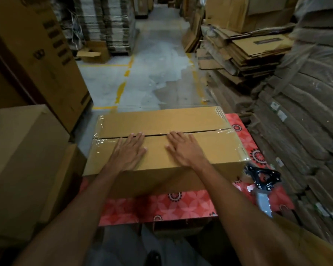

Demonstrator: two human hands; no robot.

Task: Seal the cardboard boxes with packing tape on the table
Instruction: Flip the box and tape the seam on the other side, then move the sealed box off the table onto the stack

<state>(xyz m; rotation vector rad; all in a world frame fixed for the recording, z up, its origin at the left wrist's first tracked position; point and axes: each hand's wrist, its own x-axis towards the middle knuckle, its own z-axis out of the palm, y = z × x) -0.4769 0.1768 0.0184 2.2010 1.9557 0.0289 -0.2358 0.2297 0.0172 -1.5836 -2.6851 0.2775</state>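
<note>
Brown box (181, 120), red floral tbl (181, 206)

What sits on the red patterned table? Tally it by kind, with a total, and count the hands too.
Cardboard box: 1
Tape dispenser: 1
Hands pressing flat on the box top: 2, the left hand and the right hand
Total: 4

The table itself is not counted, nor the boxes stacked beside it.

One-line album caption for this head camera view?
Both hands press flat on a cardboard box; tape dispenser lies beside it.
</note>
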